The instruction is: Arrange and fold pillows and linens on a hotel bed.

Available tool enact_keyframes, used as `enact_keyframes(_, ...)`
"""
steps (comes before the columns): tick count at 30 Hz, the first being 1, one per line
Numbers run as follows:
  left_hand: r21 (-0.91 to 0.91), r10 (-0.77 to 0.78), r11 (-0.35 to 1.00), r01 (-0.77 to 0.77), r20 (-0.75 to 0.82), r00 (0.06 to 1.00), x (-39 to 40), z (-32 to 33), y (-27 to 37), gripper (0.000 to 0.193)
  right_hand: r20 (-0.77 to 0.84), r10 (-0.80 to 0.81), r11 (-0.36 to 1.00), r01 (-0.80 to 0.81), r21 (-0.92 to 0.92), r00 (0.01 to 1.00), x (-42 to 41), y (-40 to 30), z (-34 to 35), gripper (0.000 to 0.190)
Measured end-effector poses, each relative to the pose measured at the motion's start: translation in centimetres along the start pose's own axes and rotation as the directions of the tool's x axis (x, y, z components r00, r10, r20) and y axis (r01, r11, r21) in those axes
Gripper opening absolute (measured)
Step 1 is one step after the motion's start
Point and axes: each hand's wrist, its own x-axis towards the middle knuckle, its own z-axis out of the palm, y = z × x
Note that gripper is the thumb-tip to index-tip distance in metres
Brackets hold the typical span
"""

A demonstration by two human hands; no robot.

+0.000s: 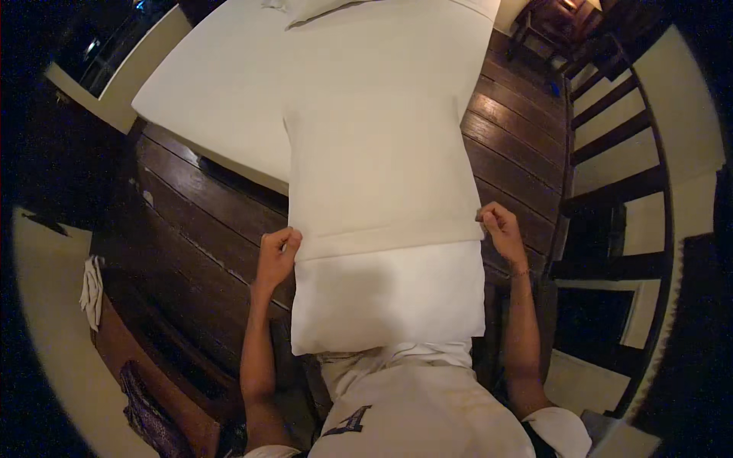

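A white pillow [395, 292] lies before me, its near end bare and its far part inside a cream pillowcase [378, 177]. The case's open edge runs across the pillow between my hands. My left hand [279, 252] pinches the case's left edge with thumb and fingers. On the other side, my right hand [500, 226] has its fingers curled at the right edge of the case, pinching the cloth there. The far end of the case rests over a bed with a white sheet [229, 86]. The near end of the pillow touches my shirt front.
Another pillow [326, 8] lies at the bed's far end. Dark wooden floorboards [200, 200] surround the bed. A dark wooden rail frame [613, 186] stands on the right, with a small table and lamp beyond. A white cloth [91, 292] hangs at the left.
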Motion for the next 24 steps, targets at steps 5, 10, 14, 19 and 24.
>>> enact_keyframes(5,-0.210,-0.065,0.975,0.074,0.049,0.997,0.7,-2.0,2.0,0.023,-0.099,-0.038,0.993,0.049,0.103,0.994,-0.5,-2.6,1.2,0.012)
enact_keyframes(10,-0.217,-0.003,0.976,0.007,0.019,1.000,1.1,-1.4,5.2,0.024,0.032,-0.086,0.996,0.085,0.037,0.996,0.8,-7.2,2.4,0.012)
enact_keyframes(14,-0.110,-0.018,0.993,0.033,0.137,0.990,2.6,-0.5,9.0,0.025,0.160,-0.177,0.970,0.199,-0.138,0.971,2.5,-11.2,4.9,0.018)
enact_keyframes(19,-0.082,-0.115,0.986,0.142,0.276,0.954,3.5,-0.4,11.9,0.026,0.314,-0.141,0.877,0.265,-0.401,0.939,3.3,-14.5,7.5,0.025)
enact_keyframes(24,-0.009,-0.090,0.995,0.099,0.352,0.932,3.5,-1.1,10.5,0.029,0.499,0.051,0.874,0.203,-0.441,0.865,4.0,-14.7,6.4,0.032)
